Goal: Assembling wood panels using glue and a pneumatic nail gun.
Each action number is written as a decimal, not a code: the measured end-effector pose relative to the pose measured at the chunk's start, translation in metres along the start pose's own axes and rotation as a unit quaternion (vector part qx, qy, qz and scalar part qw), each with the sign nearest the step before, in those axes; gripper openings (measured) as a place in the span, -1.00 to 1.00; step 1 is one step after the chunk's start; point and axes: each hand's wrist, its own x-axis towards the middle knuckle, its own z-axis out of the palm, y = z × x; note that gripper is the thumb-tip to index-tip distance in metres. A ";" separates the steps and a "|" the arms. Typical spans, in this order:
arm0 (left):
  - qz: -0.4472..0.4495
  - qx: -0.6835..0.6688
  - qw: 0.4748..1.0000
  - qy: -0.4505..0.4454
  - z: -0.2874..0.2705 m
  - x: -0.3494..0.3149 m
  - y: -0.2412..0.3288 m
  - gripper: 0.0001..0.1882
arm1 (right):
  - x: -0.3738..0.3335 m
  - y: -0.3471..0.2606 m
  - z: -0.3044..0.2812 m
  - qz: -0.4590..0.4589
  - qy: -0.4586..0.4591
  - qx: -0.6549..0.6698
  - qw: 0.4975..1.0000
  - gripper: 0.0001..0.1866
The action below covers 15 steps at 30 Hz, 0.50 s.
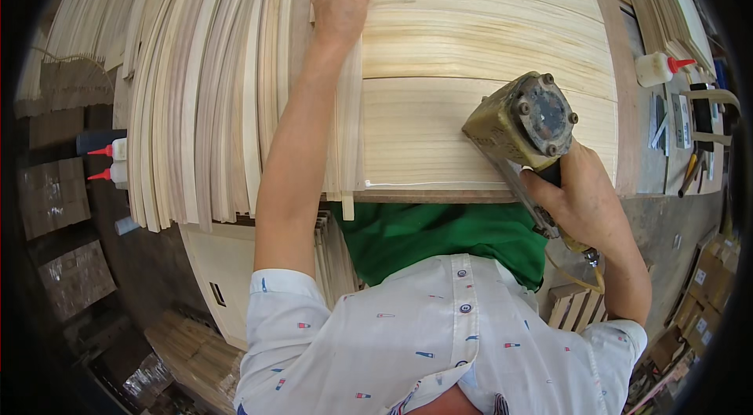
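Note:
My right hand (pixel 587 194) is wrapped round the handle of a worn, yellowish pneumatic nail gun (pixel 502 126), held over the near right part of a pale wooden panel (pixel 439 117). An air hose fitting shows at the handle's lower end. At the panel's far left, my left hand (pixel 342 11) has its fingers curled over a thin wooden strip (pixel 351 113) that runs along the panel's left edge. Its fingertips are partly hidden. A thin white line of glue (pixel 431 184) lies along the panel's near edge. The panel has a dark rectangular slot at its far side.
Many wooden strips (pixel 208 93) stand stacked at the left. White glue bottles with red tips sit at the far right (pixel 653 70) and at the left edge (pixel 119 150). A hammer (pixel 690 172) and other tools lie at the right. Cardboard boxes (pixel 710 282) stand lower right.

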 end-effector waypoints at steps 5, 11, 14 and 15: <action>0.022 0.048 0.999 -0.002 -0.001 0.001 0.002 -0.82 | 0.001 -0.003 -0.002 0.013 -0.009 -0.001 1.000 -0.60; 0.029 0.043 0.999 0.005 -0.004 -0.001 0.002 -0.82 | 0.000 -0.001 0.000 -0.003 0.001 0.000 1.000 -0.59; 0.036 0.040 0.999 0.005 -0.003 -0.001 0.002 -0.82 | 0.000 -0.002 0.000 -0.001 0.001 0.005 1.000 -0.59; 0.037 0.042 0.998 0.005 -0.003 -0.001 0.001 -0.82 | 0.000 -0.002 0.000 0.001 0.001 0.007 1.000 -0.59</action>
